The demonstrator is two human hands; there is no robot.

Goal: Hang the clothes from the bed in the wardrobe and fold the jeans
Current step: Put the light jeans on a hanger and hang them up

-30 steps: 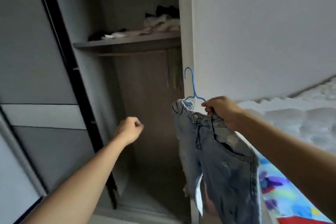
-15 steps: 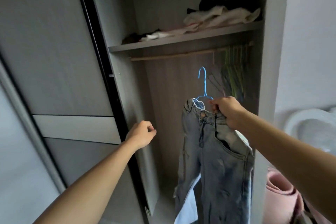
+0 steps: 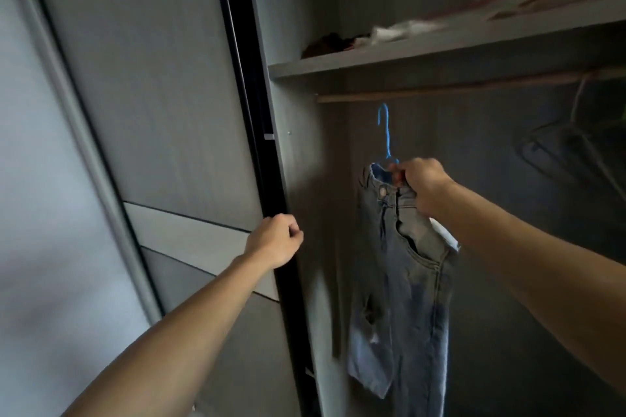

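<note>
Pale blue ripped jeans (image 3: pixel 403 284) hang from a blue wire hanger (image 3: pixel 385 132) inside the open wardrobe. My right hand (image 3: pixel 421 184) grips the jeans' waistband and the hanger's base together. The hook points up, a little below the wooden rail (image 3: pixel 440 90) and not touching it. My left hand (image 3: pixel 276 242) is curled into a fist in front of the black edge of the sliding door (image 3: pixel 257 145); whether it grips that edge I cannot tell.
A grey shelf (image 3: pixel 406 52) above the rail carries loose crumpled clothes. Empty wire hangers (image 3: pixel 562 145) hang on the rail at the right. The grey door panel (image 3: pixel 142 85) fills the left side. The wardrobe's inner side wall (image 3: pixel 305 162) stands just left of the jeans.
The view has closed in on the wardrobe. My right hand has carried the jeans and hanger up nearer the rail. My left hand has reached the door's black edge.
</note>
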